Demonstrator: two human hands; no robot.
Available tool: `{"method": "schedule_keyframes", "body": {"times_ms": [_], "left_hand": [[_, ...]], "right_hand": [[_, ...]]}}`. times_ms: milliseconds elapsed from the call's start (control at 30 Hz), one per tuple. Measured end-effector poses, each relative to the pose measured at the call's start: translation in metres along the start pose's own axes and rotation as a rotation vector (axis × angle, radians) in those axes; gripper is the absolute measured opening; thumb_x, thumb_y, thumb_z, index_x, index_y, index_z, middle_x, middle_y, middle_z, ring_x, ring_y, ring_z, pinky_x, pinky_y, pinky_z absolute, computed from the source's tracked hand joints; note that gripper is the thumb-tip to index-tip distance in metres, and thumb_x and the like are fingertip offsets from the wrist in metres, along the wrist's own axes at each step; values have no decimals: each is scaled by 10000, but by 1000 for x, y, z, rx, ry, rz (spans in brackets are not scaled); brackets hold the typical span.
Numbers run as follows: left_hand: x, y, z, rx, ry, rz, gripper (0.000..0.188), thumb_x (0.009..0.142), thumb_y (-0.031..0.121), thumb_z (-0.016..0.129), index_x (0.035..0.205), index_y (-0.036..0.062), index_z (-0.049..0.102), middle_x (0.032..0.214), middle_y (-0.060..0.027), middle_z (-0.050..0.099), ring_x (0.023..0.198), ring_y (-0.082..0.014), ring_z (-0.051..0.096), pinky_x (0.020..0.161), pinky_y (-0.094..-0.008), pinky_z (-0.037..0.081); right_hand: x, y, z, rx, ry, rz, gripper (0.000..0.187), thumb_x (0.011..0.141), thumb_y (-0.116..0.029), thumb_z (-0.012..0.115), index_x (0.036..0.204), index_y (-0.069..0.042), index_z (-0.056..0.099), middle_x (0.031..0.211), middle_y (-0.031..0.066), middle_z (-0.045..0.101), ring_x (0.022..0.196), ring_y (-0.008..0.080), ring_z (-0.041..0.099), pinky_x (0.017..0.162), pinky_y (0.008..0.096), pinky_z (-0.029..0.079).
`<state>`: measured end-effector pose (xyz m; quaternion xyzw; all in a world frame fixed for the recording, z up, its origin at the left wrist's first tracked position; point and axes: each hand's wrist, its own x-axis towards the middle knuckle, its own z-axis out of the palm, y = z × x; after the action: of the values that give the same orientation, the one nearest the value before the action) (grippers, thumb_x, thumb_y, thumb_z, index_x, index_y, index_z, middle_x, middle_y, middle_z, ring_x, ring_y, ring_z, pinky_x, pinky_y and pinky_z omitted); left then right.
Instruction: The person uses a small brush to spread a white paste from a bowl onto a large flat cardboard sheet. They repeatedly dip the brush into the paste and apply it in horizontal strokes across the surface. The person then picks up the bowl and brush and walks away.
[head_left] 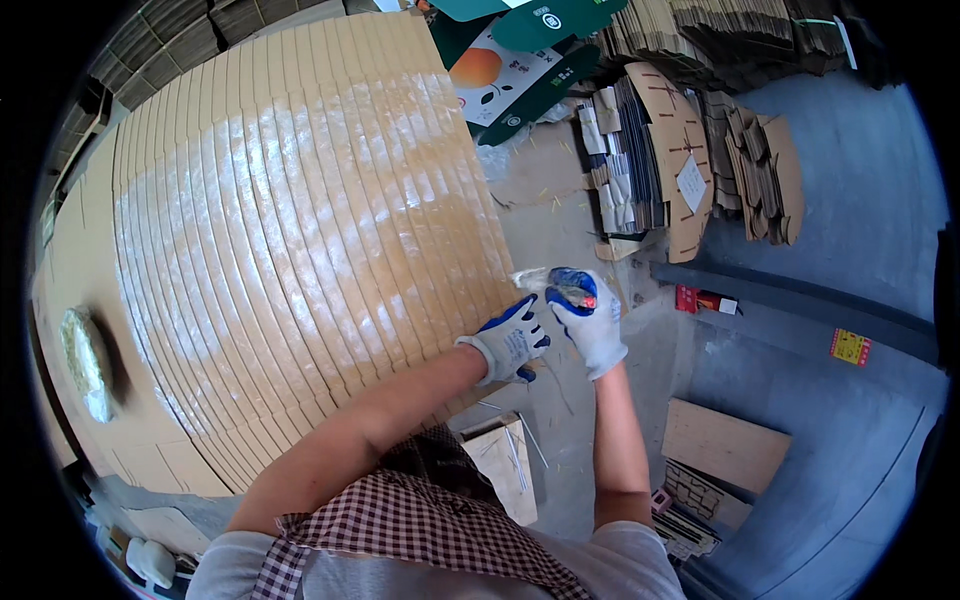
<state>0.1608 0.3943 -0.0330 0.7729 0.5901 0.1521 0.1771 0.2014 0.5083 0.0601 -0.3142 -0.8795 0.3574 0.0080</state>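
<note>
Fanned cardboard sheets (300,220) overlap in long strips, their exposed surfaces shiny and streaked with a whitish wet coat. My right hand (588,318), in a white glove with blue coating, is closed around a brush (532,279) just past the sheets' right edge. The brush's pale head points left toward that edge, and a bit of red shows at my grip. My left hand (510,340), gloved alike, rests at the lower right edge of the sheets with its fingers apart. A round, plastic-wrapped bowl (88,365) sits on bare cardboard at the far left.
Green printed cartons (530,60) lie beyond the sheets. Bundled flat cardboard (680,160) stands on the floor at the back right. A wooden box (500,460) with thin rods is below my hands. Boards (725,445) lean by the blue-grey wall (840,440) on the right.
</note>
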Motion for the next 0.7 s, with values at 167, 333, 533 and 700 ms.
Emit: {"method": "schedule_keyframes", "body": {"times_ms": [167, 333, 533, 700], "left_hand": [[1, 1, 5, 66, 3, 29, 597, 707, 571, 508, 1119, 138, 501, 1188, -84, 452, 1149, -291, 365, 1011, -484, 186], [7, 1, 7, 46, -132, 24, 601, 707, 557, 515, 1084, 90, 533, 1159, -109, 480, 1128, -303, 391, 1007, -448, 211], [3, 1, 19, 25, 138, 9, 564, 685, 593, 511, 993, 123, 564, 1051, -77, 524, 1079, -268, 429, 988, -445, 241], [12, 2, 10, 52, -64, 29, 560, 696, 573, 516, 988, 98, 568, 1053, -92, 530, 1069, -266, 440, 995, -448, 230]], "right_hand": [[1, 10, 12, -115, -88, -90, 233, 659, -110, 644, 872, -48, 573, 848, 141, 577, 790, 317, 556, 694, 349, 450], [2, 13, -1, -188, -27, -29, 237, 664, -116, 642, 876, -44, 566, 867, 139, 566, 795, 311, 553, 698, 350, 446], [-6, 8, 9, -259, -72, -97, 279, 637, -104, 661, 890, -41, 561, 853, 129, 567, 796, 297, 556, 708, 342, 445], [2, 4, 2, -305, 42, -80, 293, 668, -101, 639, 941, -48, 547, 904, 134, 559, 829, 291, 556, 724, 336, 445]]}}
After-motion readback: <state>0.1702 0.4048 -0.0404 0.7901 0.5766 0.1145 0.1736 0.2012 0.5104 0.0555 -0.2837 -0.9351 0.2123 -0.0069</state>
